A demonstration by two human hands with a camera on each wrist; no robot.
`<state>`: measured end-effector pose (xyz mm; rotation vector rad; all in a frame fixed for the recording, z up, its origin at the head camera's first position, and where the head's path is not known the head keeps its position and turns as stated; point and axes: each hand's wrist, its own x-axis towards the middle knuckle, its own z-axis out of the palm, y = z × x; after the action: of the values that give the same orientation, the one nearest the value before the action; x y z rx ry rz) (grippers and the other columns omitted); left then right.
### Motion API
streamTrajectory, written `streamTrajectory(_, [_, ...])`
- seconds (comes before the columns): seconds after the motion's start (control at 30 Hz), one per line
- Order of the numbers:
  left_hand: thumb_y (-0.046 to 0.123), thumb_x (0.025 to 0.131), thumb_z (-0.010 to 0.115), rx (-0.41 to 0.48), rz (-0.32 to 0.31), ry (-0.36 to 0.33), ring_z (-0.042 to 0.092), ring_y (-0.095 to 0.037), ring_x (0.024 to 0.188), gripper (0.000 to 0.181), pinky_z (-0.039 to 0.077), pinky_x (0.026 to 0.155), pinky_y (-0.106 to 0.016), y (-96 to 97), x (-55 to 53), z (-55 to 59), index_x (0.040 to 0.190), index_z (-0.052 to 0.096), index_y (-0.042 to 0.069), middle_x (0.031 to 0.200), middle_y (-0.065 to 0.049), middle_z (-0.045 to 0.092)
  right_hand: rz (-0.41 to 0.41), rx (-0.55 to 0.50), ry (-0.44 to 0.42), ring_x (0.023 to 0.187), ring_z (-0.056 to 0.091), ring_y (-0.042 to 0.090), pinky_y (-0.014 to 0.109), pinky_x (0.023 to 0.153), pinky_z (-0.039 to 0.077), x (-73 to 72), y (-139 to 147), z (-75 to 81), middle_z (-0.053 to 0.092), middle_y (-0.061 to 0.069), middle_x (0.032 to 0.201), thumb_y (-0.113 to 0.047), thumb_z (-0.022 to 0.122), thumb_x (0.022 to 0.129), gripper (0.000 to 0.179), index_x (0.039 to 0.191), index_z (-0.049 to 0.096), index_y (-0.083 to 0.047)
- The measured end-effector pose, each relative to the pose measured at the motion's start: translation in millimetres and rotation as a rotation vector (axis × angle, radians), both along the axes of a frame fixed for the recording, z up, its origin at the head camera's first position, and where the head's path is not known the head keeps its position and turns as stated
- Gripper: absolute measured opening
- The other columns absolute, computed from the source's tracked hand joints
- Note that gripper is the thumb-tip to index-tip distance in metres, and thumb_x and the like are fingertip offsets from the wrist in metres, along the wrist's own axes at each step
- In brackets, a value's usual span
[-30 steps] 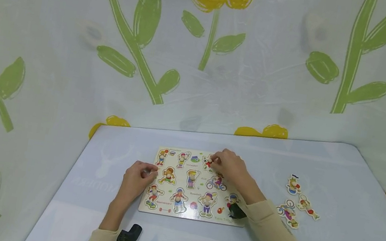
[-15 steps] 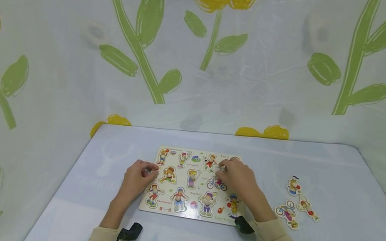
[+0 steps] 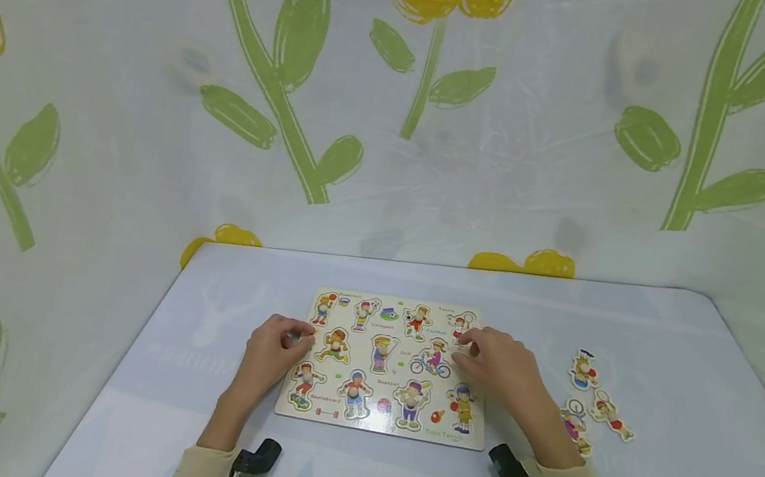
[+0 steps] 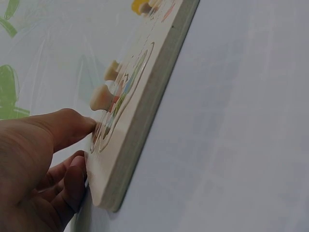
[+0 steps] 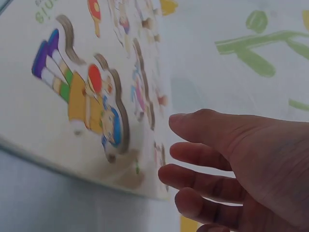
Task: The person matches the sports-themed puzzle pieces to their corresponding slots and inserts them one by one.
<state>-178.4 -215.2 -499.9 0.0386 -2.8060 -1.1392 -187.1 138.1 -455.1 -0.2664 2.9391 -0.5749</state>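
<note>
A wooden peg puzzle board (image 3: 348, 358) with sports figures lies on the table. My left hand (image 3: 272, 350) holds its left edge; in the left wrist view one digit rests on the top face and curled fingers (image 4: 73, 188) sit against the edge. Over the board's right side is my right hand (image 3: 500, 370), fingers relaxed and apart, nothing between them. The football figure (image 3: 418, 322) sits in its slot with a knob on it. Knobless pictures show in the recesses for table tennis (image 3: 462, 408), bicycle (image 3: 434, 358) and tennis (image 3: 461, 323), the last partly hidden by fingers.
Right of the board lie three loose puzzle pieces: a table tennis figure (image 3: 583, 370), a tennis figure (image 3: 612, 415) and a cyclist (image 3: 576, 428) partly behind the right forearm. Black wrist camera mounts (image 3: 258, 456) are on both wrists. A flower-patterned curtain (image 3: 397, 149) stands behind the table.
My right hand has left the football figure and moved right and slightly toward me, uncovering the tennis and bicycle recesses. The left hand keeps its place at the board's edge.
</note>
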Motion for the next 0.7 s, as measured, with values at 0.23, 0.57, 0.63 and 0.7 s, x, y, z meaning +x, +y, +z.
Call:
streamTrajectory(0.23, [0.020, 0.087, 0.073, -0.003, 0.005, -0.007, 0.050, -0.013, 0.072, 0.015, 0.039, 0.061, -0.022, -1.2, 0.2, 0.1, 0.100, 0.075, 0.012, 0.094, -0.006, 0.061, 0.005, 0.011, 0.000, 0.070, 0.053, 0.016, 0.029, 0.061, 0.043, 2.9, 21, 7.9, 0.067, 0.001, 0.087, -0.036, 0.072, 0.087, 0.036, 0.113, 0.069, -0.012])
streamTrajectory(0.57, [0.019, 0.086, 0.074, 0.007, 0.010, -0.003, 0.050, -0.013, 0.072, 0.015, 0.039, 0.061, -0.021, 0.6, 0.8, 1.3, 0.099, 0.075, 0.012, 0.094, -0.006, 0.061, 0.009, 0.026, -0.042, 0.069, 0.054, 0.016, 0.028, 0.060, 0.044, 7.1, 42, 16.3, 0.068, 0.004, 0.088, -0.034, 0.073, 0.087, 0.037, 0.115, 0.068, -0.010])
streamTrajectory(0.63, [0.018, 0.085, 0.074, 0.008, 0.009, 0.004, 0.050, -0.013, 0.072, 0.015, 0.039, 0.061, -0.021, 0.9, 0.6, 1.1, 0.099, 0.075, 0.011, 0.094, -0.006, 0.061, 0.009, 0.031, -0.043, 0.069, 0.054, 0.015, 0.028, 0.060, 0.044, 8.1, 45, 15.6, 0.068, 0.004, 0.087, -0.034, 0.073, 0.087, 0.037, 0.114, 0.069, -0.009])
streamTrajectory(0.7, [0.018, 0.085, 0.075, 0.006, 0.009, 0.012, 0.050, -0.013, 0.071, 0.015, 0.039, 0.060, -0.021, 0.9, 0.4, 0.8, 0.099, 0.075, 0.012, 0.093, -0.006, 0.061, 0.007, 0.036, -0.041, 0.068, 0.053, 0.015, 0.028, 0.060, 0.045, 9.9, 48, 13.9, 0.068, 0.004, 0.086, -0.034, 0.074, 0.086, 0.037, 0.113, 0.069, -0.009])
